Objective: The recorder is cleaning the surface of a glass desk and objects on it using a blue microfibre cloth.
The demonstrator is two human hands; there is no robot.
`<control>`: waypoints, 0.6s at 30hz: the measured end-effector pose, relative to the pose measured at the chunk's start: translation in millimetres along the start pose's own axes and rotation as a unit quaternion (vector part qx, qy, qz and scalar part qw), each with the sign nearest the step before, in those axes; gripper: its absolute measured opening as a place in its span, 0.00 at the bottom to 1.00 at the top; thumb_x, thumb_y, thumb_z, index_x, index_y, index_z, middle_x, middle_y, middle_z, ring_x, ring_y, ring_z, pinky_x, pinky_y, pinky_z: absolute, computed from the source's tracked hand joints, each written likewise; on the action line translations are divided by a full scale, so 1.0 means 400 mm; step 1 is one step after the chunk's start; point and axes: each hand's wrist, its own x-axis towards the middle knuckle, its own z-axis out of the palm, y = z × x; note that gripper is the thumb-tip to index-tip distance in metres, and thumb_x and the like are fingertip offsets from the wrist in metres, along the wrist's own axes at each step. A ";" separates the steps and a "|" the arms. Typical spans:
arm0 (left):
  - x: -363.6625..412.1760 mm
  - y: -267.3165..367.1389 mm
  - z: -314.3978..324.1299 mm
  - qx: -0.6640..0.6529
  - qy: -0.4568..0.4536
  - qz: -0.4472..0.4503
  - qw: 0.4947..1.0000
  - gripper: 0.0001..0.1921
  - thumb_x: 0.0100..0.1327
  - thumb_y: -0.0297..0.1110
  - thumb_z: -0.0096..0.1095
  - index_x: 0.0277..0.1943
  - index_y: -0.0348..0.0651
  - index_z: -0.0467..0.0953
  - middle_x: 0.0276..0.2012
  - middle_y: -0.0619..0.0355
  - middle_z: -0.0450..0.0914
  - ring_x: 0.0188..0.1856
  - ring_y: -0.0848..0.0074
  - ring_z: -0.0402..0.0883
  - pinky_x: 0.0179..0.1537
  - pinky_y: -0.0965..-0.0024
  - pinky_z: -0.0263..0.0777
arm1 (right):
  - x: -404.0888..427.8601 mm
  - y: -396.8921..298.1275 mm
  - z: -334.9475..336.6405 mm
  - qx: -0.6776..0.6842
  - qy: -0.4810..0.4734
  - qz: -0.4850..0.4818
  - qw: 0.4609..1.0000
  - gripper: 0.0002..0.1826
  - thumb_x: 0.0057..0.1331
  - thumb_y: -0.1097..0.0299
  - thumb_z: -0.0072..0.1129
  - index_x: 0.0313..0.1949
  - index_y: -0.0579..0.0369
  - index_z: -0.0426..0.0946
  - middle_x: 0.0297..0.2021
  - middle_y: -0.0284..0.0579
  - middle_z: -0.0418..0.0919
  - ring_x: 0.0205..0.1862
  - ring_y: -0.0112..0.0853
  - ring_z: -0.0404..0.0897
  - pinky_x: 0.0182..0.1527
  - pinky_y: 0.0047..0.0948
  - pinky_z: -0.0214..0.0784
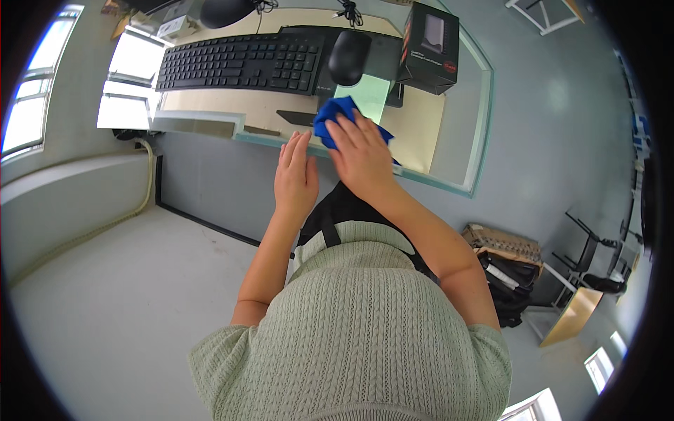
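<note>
My right hand (363, 155) presses on a crumpled blue cloth (337, 111) near the front edge of a glass-topped desk (416, 126). Some of the cloth sticks out to the right of the hand. My left hand (296, 171) is at the desk's front edge, left of the cloth, fingers straight and close to one another, with nothing seen in it; whether it touches the glass I cannot tell. Just beyond the cloth lie a black computer mouse (349, 57) and a light green flat sheet or pad (371, 93). A black keyboard (239, 66) lies to the left.
A black charger box (430, 50) stands right of the mouse. Bundled black cables (351, 12) lie at the desk's far side. A thin dark flat object (297, 117) shows left of the cloth. Cardboard (503, 242) and a chair (587, 255) are on the floor at right.
</note>
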 end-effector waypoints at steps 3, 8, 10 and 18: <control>-0.004 0.026 -0.014 -0.082 0.011 -0.072 0.994 0.23 0.66 0.21 0.53 0.64 0.41 0.71 0.61 0.47 0.74 0.64 0.54 0.73 0.63 0.58 0.66 | 0.029 -0.027 0.038 0.015 0.010 -0.042 0.999 0.22 0.60 0.67 0.61 0.54 0.56 0.76 0.54 0.49 0.78 0.60 0.49 0.73 0.65 0.46 0.62; 0.002 0.048 -0.038 -0.043 -0.019 -0.052 0.998 0.20 0.64 0.20 0.53 0.59 0.43 0.75 0.56 0.46 0.78 0.61 0.53 0.75 0.63 0.58 0.68 | 0.012 0.017 -0.016 0.118 -0.025 -0.050 0.991 0.19 0.57 0.69 0.63 0.50 0.55 0.79 0.51 0.46 0.80 0.56 0.47 0.75 0.60 0.45 0.66; 0.009 0.061 -0.029 -0.028 -0.014 -0.018 0.999 0.19 0.64 0.20 0.54 0.58 0.44 0.76 0.53 0.47 0.78 0.60 0.53 0.75 0.63 0.56 0.67 | -0.012 0.033 -0.044 0.141 -0.059 -0.013 0.988 0.25 0.56 0.67 0.67 0.54 0.51 0.78 0.55 0.44 0.79 0.57 0.46 0.75 0.59 0.43 0.66; 0.014 0.047 -0.008 -0.010 0.002 0.028 1.000 0.17 0.63 0.24 0.58 0.55 0.46 0.78 0.46 0.53 0.83 0.55 0.52 0.77 0.60 0.54 0.69 | -0.029 0.001 -0.053 0.012 -0.033 0.012 0.999 0.31 0.53 0.65 0.70 0.58 0.51 0.76 0.55 0.44 0.79 0.54 0.44 0.77 0.56 0.42 0.67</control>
